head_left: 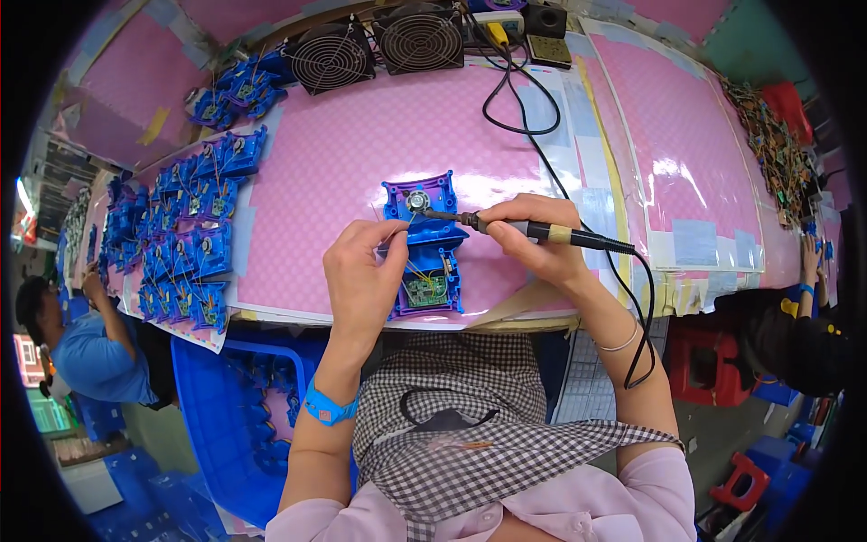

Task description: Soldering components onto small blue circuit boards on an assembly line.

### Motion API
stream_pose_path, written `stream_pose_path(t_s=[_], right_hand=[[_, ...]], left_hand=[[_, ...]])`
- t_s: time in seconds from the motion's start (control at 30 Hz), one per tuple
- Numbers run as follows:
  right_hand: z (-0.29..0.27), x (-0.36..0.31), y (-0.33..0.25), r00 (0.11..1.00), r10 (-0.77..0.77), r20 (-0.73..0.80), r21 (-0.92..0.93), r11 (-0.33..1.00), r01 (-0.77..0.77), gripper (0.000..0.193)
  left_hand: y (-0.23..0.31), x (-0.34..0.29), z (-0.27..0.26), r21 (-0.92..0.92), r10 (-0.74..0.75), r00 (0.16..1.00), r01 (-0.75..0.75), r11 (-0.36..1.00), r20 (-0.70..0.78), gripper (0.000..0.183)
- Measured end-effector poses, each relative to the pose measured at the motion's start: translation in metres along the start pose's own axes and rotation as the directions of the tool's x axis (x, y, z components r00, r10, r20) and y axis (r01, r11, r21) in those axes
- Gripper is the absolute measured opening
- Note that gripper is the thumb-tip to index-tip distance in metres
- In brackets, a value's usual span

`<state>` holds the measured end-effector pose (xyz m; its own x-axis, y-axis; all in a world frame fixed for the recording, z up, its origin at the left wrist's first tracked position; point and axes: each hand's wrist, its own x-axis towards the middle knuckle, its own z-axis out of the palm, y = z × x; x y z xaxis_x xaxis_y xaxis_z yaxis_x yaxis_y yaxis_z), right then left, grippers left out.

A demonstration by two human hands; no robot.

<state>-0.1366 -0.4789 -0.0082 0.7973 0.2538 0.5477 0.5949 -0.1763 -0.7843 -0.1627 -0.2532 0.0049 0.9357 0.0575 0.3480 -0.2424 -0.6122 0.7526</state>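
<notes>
The iron [560, 235] is gripped by the right hand [545, 253], a wire [413, 218] seemingly pinched by the left hand [364, 273]; speaker [416, 200] work looks part done.

Red plastic stools [697, 340] on greyish floor [712, 434]

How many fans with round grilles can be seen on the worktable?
2: the left fan and the right fan, side by side along the back of the worktable. No others are visible.
</notes>
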Motion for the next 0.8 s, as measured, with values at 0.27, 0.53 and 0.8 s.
stream_pose_path(t_s=[0.27, 0.53, 0.8], right_hand=[[-0.0044, -0.002, 0.0001, 0.999, -0.03, -0.038, 0.044, 0.998, 0.032, 0.014], [-0.0083, -0.0027, 0.0004, 0.992, 0.056, -0.116, 0.125, 0.991, -0.041, 0.014], [-0.0091, -0.0029, 0.001, 0.976, 0.08, -0.201, 0.144, 0.988, -0.051, 0.015]], left_hand=[[0.0008, 0.0006, -0.0012, -0.007, 0.015, 1.0, -0.015, 1.0, 0.007, 0.013], [0.0093, 0.0028, -0.0047, 0.007, -0.034, 0.998, 0.033, 0.999, 0.054, 0.011], [0.0027, 0.0006, -0.0015, 0.003, -0.015, 1.0, 0.015, 1.0, 0.012, 0.013]])
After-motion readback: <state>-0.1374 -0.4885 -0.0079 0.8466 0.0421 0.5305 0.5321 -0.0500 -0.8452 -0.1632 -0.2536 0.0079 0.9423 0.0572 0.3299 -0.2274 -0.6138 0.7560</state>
